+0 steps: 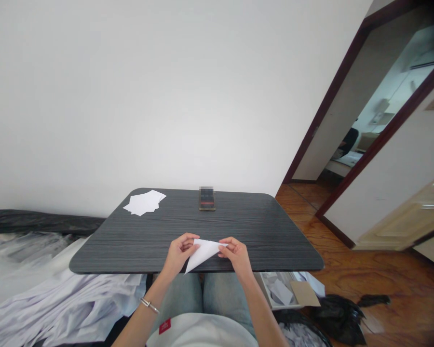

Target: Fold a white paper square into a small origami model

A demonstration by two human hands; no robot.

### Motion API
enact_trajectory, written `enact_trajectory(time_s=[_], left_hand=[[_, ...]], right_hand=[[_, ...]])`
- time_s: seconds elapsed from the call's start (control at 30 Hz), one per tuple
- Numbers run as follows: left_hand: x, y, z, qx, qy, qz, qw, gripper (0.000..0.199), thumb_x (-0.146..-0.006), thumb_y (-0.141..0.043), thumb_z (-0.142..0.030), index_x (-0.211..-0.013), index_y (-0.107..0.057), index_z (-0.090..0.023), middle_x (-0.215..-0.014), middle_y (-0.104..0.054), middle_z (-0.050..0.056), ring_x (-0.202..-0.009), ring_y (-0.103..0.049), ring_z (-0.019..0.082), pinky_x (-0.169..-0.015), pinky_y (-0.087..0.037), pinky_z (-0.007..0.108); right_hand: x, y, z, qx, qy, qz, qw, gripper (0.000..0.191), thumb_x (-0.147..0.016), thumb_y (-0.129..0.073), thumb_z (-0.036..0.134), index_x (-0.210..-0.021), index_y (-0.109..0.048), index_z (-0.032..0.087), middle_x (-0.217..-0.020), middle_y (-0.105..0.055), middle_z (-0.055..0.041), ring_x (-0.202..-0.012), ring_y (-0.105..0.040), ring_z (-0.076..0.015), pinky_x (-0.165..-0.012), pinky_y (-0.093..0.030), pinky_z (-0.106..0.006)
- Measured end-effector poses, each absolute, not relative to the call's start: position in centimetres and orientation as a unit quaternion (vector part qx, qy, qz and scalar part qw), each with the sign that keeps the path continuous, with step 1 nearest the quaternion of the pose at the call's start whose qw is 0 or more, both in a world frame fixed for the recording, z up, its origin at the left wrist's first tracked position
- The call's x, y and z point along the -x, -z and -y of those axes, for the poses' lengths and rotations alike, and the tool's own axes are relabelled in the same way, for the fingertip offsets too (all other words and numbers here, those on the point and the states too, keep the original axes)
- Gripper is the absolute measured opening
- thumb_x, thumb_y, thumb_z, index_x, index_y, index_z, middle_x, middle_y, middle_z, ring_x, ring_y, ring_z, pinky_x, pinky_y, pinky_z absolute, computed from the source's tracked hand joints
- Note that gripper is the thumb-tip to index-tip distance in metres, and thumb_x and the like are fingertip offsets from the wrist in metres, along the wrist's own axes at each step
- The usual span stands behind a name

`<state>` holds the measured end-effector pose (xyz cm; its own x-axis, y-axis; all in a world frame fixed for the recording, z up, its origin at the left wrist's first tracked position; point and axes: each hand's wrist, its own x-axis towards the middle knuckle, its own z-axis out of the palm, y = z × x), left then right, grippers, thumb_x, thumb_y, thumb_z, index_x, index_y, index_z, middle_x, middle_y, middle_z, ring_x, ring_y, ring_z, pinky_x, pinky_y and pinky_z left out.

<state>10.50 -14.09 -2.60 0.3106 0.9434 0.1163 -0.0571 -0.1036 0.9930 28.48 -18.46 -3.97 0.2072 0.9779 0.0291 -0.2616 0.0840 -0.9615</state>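
Paper = folded triangle, right between hands at table's near edge. Left hand pinching upper-left corner, right hand got right tip. Long side slants down-left from right fingers, so neither hand's nearer tbh.
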Motion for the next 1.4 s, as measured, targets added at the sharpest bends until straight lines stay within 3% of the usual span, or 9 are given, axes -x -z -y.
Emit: enact_trajectory(time_s=[0.8, 0.97, 1.4], left_hand=[[-10.4, 2.4, 14.1, -0.584, -0.44, -0.379, 0.567, 0.03, -0.063, -0.066, -0.03, -0.086, -0.058, -0.012, -0.061, -0.061, 0.001, -0.053, -0.055, 0.011, -0.049, -0.039, 0.019], [-10.5, 2.3, 14.0, -0.578, -0.435, -0.381, 0.576, 0.034, -0.061, -0.068, -0.031, -0.087, -0.058, -0.012, -0.06, -0.06, 0.0, -0.051, -0.055, 0.011, -0.047, -0.038, 0.019], [-11.1, 1.1, 14.4, -0.595, -0.41, -0.372, 0.583, 0.032, -0.062, -0.067, -0.029, -0.086, -0.059, -0.011, -0.061, -0.064, 0.002, -0.051, -0.056, 0.011, -0.047, -0.037, 0.019]], right_hand=[[-28.6, 4.1, 18.4, 0.485, -0.474, 0.384, 0.626, 0.031, -0.053, -0.074, 0.037, -0.068, -0.061, 0.013, -0.053, -0.066, -0.0017, -0.048, -0.06, -0.014, -0.049, -0.053, -0.026], [-28.6, 4.0, 18.4, 0.482, -0.5, 0.375, 0.614, 0.036, -0.05, -0.075, 0.037, -0.074, -0.063, 0.013, -0.057, -0.066, -0.0025, -0.049, -0.06, -0.0138, -0.049, -0.054, -0.026], [-28.2, 3.2, 18.6, 0.507, -0.521, 0.378, 0.573, 0.026, -0.051, -0.075, 0.035, -0.06, -0.067, 0.012, -0.052, -0.062, -0.0007, -0.046, -0.056, -0.0103, -0.045, -0.052, -0.02]])
